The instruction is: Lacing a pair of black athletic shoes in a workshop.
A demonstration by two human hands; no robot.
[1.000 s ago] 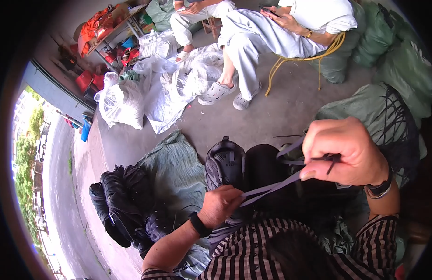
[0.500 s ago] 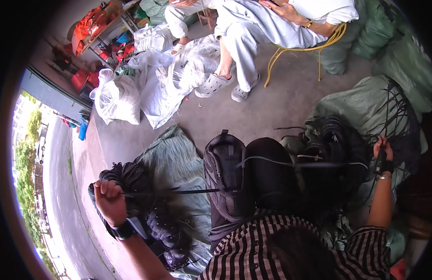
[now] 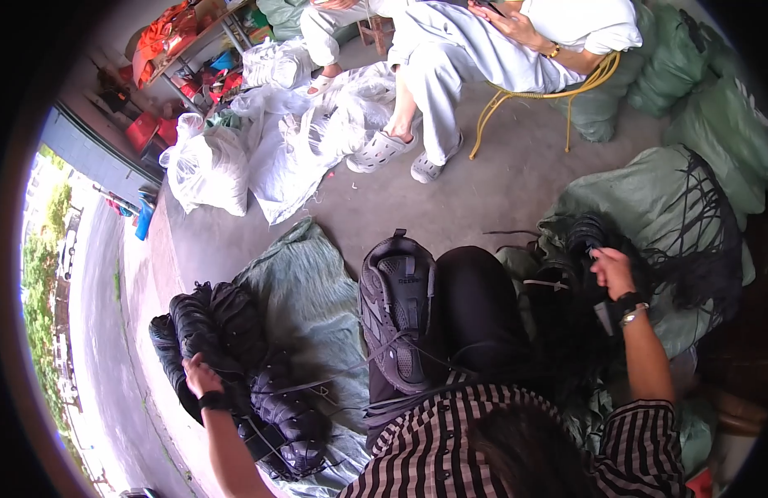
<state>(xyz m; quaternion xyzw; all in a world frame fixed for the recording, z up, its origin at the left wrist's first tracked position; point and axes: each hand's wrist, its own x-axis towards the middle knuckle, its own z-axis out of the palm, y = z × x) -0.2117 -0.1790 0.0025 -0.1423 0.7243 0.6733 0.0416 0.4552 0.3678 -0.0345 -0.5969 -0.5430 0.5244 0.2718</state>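
Observation:
A dark grey sneaker (image 3: 397, 311) with a grey lace (image 3: 351, 366) lies on my left thigh, its toe end toward me. The lace sags from the shoe toward the left. My left hand (image 3: 203, 378), fingers curled, is low beside a heap of black shoe uppers (image 3: 234, 324); whether the lace runs into its fingers I cannot make out. Over the right-hand pile of black shoes (image 3: 590, 232) my right hand (image 3: 614, 272) is closed, thumb against the fingers. What it may hold is too dark to tell. Both wrists wear black bands.
Green woven sacking (image 3: 309, 274) lies under the left heap. A green sack (image 3: 641, 195) draped with black laces (image 3: 703, 207) is on the right. Ahead, a person in white sits on a yellow chair (image 3: 595, 79), beside white plastic bags (image 3: 205, 174). Another seated person is farther back.
Both hands have come down from their wide spread: the left lower, the right inward to the shoe pile. The taut laces at the sneaker have slackened.

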